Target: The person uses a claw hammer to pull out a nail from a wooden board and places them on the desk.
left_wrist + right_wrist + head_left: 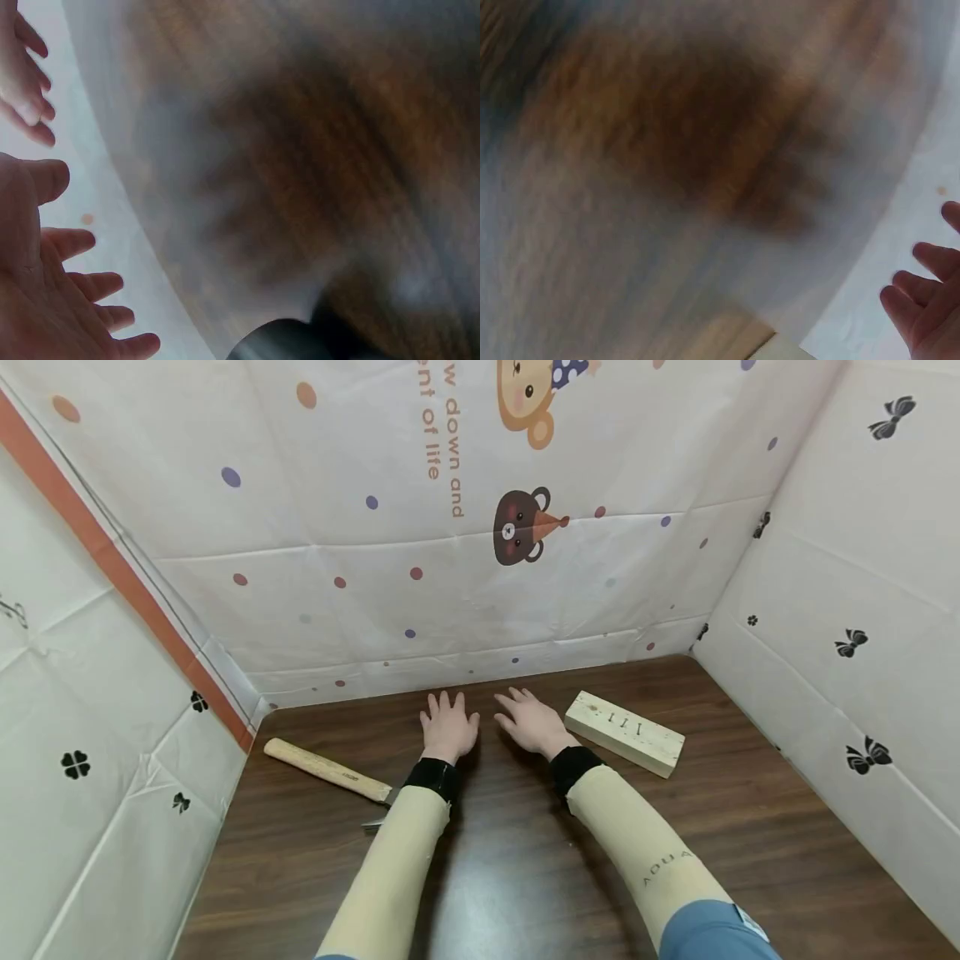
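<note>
My left hand [448, 728] is over the far middle of the brown wooden table [510, 877], fingers spread and holding nothing. Beside it, my right hand [531, 722] has its fingers extended, also with nothing in them. A hammer [330, 771] with a pale wooden handle lies left of my left hand, its head partly hidden behind the left forearm. To the right of my right hand lies a pale wood block [624, 732] with several nails [625, 723] on its top face. In the left wrist view both hands appear, the left one [60, 277] nearer; the tabletop there is blurred.
A white printed sheet [360, 610] rises along the table's far edge. More patterned sheeting stands at the left [127, 760] and right [832, 635] sides. An orange stripe [127, 577] runs down the left corner.
</note>
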The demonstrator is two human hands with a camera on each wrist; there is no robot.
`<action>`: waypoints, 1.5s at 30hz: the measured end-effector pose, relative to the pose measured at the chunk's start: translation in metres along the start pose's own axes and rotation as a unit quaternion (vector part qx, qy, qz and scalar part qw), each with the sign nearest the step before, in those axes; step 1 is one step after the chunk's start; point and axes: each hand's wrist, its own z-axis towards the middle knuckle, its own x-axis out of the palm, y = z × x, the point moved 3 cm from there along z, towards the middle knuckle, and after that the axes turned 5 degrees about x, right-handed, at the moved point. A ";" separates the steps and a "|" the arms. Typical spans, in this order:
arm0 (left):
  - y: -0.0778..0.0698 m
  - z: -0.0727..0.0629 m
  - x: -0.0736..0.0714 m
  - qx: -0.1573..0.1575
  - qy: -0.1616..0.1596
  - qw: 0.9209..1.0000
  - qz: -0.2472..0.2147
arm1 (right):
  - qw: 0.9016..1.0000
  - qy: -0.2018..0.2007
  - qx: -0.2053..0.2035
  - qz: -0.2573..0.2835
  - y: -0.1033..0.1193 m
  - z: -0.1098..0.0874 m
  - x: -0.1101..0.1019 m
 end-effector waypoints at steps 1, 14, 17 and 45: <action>0.001 -0.001 -0.003 0.005 0.003 1.000 -0.006 | 1.000 -0.006 -0.008 0.012 -0.002 -0.002 -0.004; 0.062 -0.036 -0.055 0.085 0.009 0.990 -0.116 | 0.992 -0.052 0.019 0.113 -0.086 -0.047 -0.075; 0.084 -0.050 -0.066 0.091 -0.005 0.986 -0.140 | 0.991 -0.053 0.055 0.111 -0.117 -0.054 -0.083; 0.247 -0.112 -0.086 -0.161 -0.076 0.968 -0.177 | 0.970 0.078 0.169 0.159 -0.174 -0.061 -0.083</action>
